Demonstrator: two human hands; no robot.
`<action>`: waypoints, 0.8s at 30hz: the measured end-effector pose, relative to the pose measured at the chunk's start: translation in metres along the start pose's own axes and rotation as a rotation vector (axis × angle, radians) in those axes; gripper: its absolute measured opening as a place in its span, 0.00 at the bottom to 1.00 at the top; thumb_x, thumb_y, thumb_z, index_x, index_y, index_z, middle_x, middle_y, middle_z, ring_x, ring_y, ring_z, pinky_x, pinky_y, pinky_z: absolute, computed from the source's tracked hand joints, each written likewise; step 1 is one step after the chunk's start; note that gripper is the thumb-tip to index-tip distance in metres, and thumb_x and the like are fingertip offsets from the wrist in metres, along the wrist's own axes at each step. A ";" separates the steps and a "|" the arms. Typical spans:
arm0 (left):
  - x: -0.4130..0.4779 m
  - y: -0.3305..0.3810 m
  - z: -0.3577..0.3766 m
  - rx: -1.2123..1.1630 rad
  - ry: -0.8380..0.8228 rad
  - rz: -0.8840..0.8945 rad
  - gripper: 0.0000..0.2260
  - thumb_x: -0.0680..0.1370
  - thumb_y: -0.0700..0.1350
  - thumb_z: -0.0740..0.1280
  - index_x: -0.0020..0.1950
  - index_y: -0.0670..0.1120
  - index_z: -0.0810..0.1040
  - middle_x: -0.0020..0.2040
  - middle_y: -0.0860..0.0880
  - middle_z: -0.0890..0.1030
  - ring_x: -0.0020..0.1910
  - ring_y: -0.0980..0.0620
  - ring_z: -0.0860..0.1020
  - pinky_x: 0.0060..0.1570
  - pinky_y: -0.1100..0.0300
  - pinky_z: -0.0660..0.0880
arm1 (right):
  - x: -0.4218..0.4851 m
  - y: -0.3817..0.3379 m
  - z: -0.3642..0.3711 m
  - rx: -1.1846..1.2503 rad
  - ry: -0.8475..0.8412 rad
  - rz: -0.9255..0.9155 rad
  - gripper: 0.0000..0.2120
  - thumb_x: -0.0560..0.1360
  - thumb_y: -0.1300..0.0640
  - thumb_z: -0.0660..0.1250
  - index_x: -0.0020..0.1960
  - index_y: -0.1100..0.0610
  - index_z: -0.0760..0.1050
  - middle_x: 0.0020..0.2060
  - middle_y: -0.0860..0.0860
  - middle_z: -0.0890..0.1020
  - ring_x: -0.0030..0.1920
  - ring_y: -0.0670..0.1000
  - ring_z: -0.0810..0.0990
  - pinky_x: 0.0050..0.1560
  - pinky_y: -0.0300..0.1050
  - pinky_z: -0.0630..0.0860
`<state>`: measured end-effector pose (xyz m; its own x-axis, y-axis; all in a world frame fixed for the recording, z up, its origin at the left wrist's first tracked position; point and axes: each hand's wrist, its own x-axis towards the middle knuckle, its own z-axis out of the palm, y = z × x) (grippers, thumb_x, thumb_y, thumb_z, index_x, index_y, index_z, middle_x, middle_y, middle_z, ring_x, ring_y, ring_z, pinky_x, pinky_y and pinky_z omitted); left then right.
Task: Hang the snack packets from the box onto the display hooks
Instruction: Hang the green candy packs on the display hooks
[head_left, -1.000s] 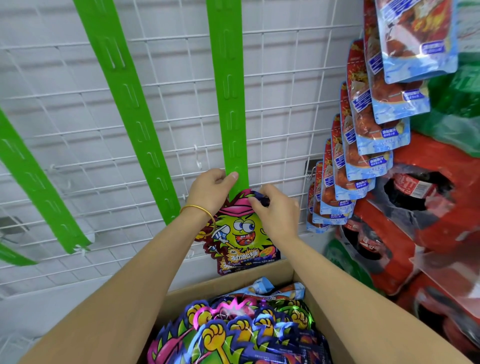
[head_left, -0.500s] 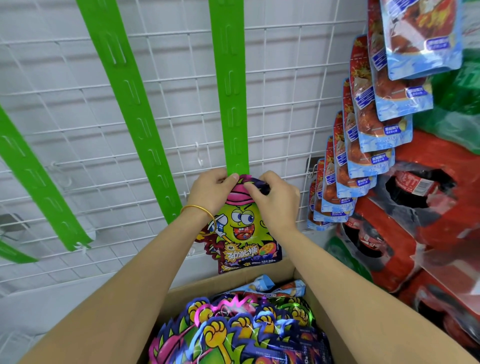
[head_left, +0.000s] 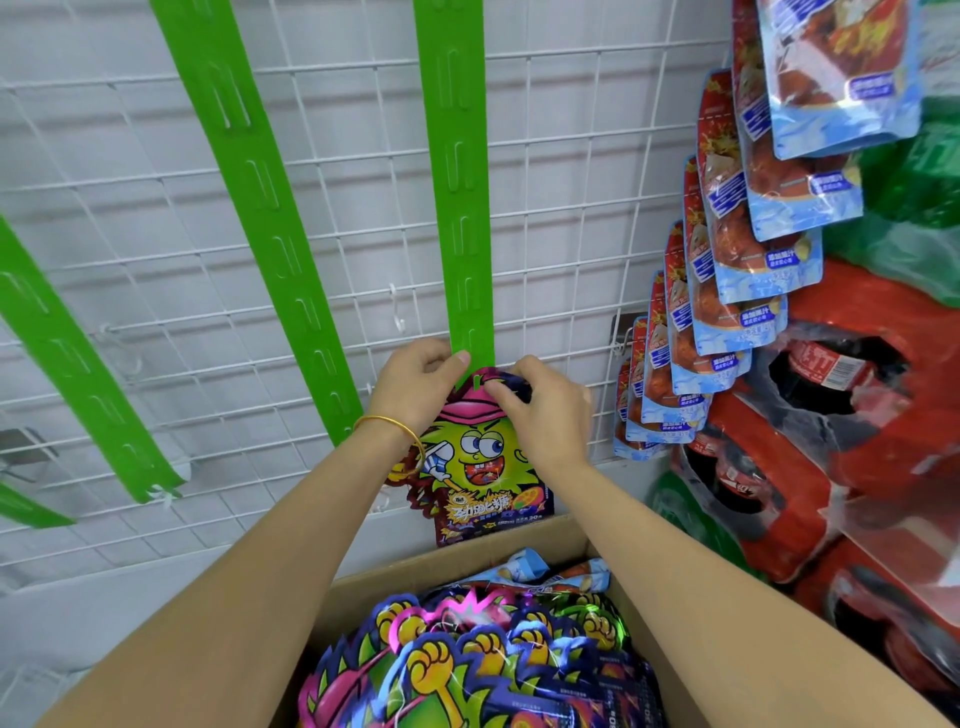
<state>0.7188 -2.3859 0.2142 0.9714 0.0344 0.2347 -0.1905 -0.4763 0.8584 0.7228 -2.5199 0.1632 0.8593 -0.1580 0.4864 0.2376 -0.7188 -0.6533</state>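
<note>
Head view: both hands are up at the foot of the middle green strip (head_left: 464, 208), and the packet (head_left: 480, 467) hangs straight down from them, its pink top caught between the two grips, its bottom edge just above the box (head_left: 670, 670). The left hand (head_left: 415, 389) pinches strip and packet top together, thumb tip pressed on the strip's bottom end; a gold bangle (head_left: 395, 431) sits on that wrist. The right hand (head_left: 545, 410) is clamped on the packet's top right corner, fingers curled over it, knuckles toward the camera. A green tab pokes through the slot at the packet's top. Both forearms rise from the lower corners and meet at the strip. Five green strips in sight across the white wire grid (head_left: 561, 218); one packet in hand, a heap of them in the box, too overlapped to count. Right of the strip, a column of blue-and-red pouches (head_left: 727, 291) hangs.
</note>
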 end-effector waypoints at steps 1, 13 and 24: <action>-0.002 0.000 0.000 -0.003 -0.010 0.007 0.07 0.76 0.44 0.64 0.38 0.46 0.75 0.29 0.53 0.72 0.27 0.60 0.69 0.31 0.65 0.66 | 0.000 0.003 0.001 -0.022 -0.012 0.004 0.12 0.72 0.43 0.66 0.43 0.53 0.75 0.40 0.47 0.82 0.44 0.51 0.78 0.46 0.45 0.62; -0.086 -0.040 -0.023 0.210 0.134 0.172 0.16 0.74 0.35 0.64 0.60 0.46 0.74 0.54 0.53 0.75 0.56 0.51 0.74 0.55 0.56 0.72 | -0.061 0.023 -0.021 -0.032 -0.139 -0.085 0.14 0.73 0.54 0.68 0.57 0.57 0.73 0.50 0.50 0.76 0.52 0.49 0.74 0.52 0.44 0.71; -0.154 -0.113 -0.044 0.127 0.067 -0.165 0.12 0.74 0.34 0.64 0.54 0.48 0.76 0.56 0.51 0.78 0.54 0.55 0.75 0.43 0.76 0.68 | -0.173 0.019 0.030 -0.090 -1.017 -0.182 0.29 0.74 0.47 0.67 0.72 0.48 0.62 0.66 0.51 0.72 0.67 0.54 0.66 0.65 0.51 0.66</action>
<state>0.5845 -2.2985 0.1007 0.9756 0.1774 0.1292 -0.0062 -0.5661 0.8243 0.5921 -2.4859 0.0489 0.8000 0.5743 -0.1737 0.4031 -0.7289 -0.5533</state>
